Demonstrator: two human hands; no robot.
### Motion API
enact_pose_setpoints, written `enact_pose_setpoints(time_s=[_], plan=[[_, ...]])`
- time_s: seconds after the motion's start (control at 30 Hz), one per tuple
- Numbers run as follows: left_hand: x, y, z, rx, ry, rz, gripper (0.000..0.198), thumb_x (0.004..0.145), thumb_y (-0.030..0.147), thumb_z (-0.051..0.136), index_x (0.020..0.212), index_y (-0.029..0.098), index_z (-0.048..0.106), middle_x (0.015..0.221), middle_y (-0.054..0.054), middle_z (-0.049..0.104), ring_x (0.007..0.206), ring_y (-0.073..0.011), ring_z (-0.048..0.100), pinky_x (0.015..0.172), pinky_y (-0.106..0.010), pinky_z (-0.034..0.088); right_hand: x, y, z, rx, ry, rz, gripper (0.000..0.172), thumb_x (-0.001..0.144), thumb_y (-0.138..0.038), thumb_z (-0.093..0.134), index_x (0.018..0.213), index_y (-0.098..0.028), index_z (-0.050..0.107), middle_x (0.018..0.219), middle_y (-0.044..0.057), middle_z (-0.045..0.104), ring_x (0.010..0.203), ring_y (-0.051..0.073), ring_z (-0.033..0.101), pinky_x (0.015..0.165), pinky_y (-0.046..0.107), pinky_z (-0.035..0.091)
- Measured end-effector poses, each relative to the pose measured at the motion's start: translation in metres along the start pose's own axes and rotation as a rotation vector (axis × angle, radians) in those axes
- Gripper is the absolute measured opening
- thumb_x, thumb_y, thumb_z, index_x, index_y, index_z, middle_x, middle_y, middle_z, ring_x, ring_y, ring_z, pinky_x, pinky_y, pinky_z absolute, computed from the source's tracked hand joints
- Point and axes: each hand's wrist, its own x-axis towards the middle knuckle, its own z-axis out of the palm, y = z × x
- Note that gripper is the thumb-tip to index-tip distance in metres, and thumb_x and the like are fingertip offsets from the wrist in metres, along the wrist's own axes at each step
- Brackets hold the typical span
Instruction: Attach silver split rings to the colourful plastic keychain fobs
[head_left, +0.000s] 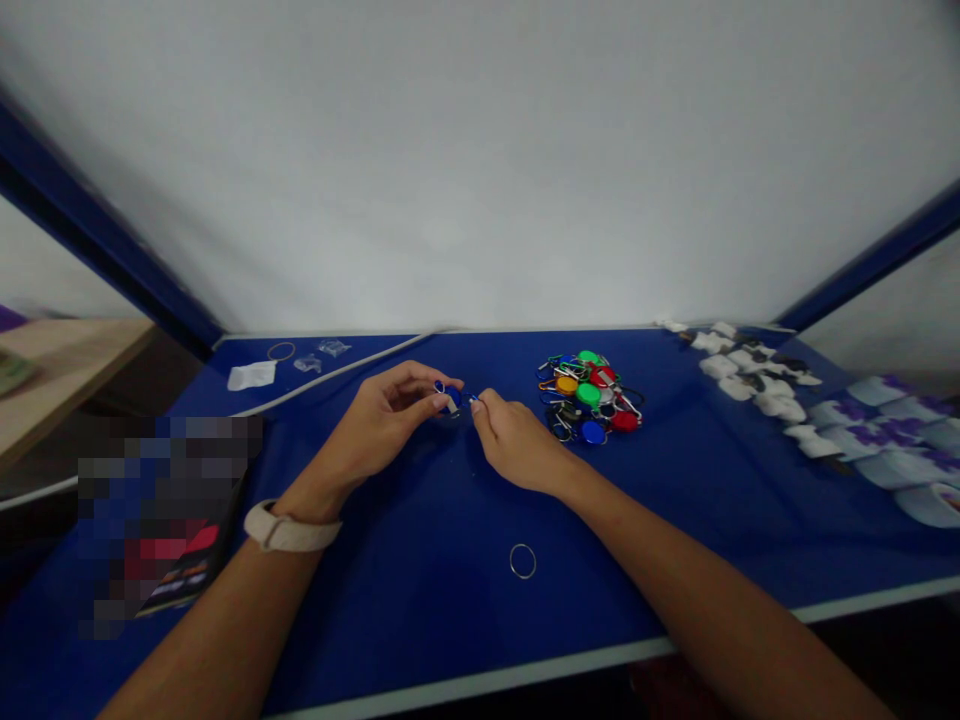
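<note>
Above the middle of the blue table, a small blue badge reel [450, 398] is pinched between the thumb and fingers of my left hand [382, 420]. Close beside it, my right hand [521, 440] is closed on a small blue end of the same badge reel, mostly hidden by the fingers. To the right of my hands lies a pile of badge reels with carabiner clips [589, 395] in green, red, orange, blue and black. A thin metal ring [523, 561] rests on the table nearer to me.
A dark printed booklet [217, 520], partly blurred out, lies at the left. A pale cable [330, 375] crosses behind my left hand, near a white paper piece [252, 375], a rubber band [281, 351] and clear plastic scraps [307, 363]. White bundles [750, 375] and pale blue-purple rolls [892, 440] line the right.
</note>
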Motion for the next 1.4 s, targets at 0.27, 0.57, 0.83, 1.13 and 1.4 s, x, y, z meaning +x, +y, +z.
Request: enact_pose_setpoints(time_s=[0.27, 0.57, 0.83, 1.13, 1.4], plan=[[-0.001, 0.0, 0.003, -0.045, -0.017, 0.015, 0.022, 0.079, 0.029, 0.077, 0.094, 0.016, 0.068, 0.111, -0.009, 0.075, 0.099, -0.0201, 0.07, 0.091, -0.034, 0.055, 0.001, 0.001, 0.003, 0.058, 0.004, -0.01, 0.031, 0.105, -0.03, 0.028, 0.093, -0.017, 0.053, 0.079, 0.008, 0.07, 0.068, 0.019, 0.063, 0.061, 0.031, 0.029], [0.003, -0.007, 0.001, -0.01, 0.102, 0.063, 0.026, 0.078, 0.031, 0.078, 0.095, 0.015, 0.069, 0.112, -0.011, 0.074, 0.098, -0.0208, 0.07, 0.091, -0.035, 0.056, -0.001, -0.004, 0.0, 0.055, -0.027, -0.027, 0.032, 0.105, -0.029, 0.029, 0.09, -0.017, 0.054, 0.078, 0.008, 0.068, 0.07, 0.019, 0.063, 0.063, 0.03, 0.03], [0.002, -0.004, -0.001, -0.053, 0.224, 0.026, 0.023, 0.079, 0.031, 0.077, 0.094, 0.016, 0.069, 0.112, -0.009, 0.073, 0.09, -0.0176, 0.069, 0.083, -0.031, 0.058, 0.001, 0.0, -0.003, 0.253, -0.047, -0.004, 0.03, 0.103, -0.034, 0.037, 0.089, -0.018, 0.058, 0.075, 0.003, 0.065, 0.064, 0.015, 0.058, 0.059, 0.027, 0.031], [0.004, -0.005, -0.006, -0.097, 0.329, -0.043, 0.027, 0.08, 0.039, 0.074, 0.092, 0.016, 0.069, 0.103, -0.008, 0.073, 0.084, -0.0165, 0.066, 0.073, -0.028, 0.057, -0.005, 0.021, -0.04, 0.352, -0.575, -0.212, 0.017, 0.081, -0.033, 0.074, 0.084, -0.017, 0.069, 0.058, -0.006, 0.057, 0.05, 0.009, 0.05, 0.049, 0.02, 0.034], [0.005, -0.006, -0.005, -0.08, 0.364, -0.078, 0.03, 0.082, 0.044, 0.072, 0.097, 0.017, 0.071, 0.089, -0.006, 0.072, 0.068, -0.0125, 0.061, 0.059, -0.022, 0.049, -0.011, 0.014, -0.044, 0.2, -0.834, -0.354, 0.029, 0.065, -0.032, 0.087, 0.086, -0.018, 0.073, 0.058, -0.009, 0.056, 0.05, 0.007, 0.051, 0.053, 0.019, 0.035]])
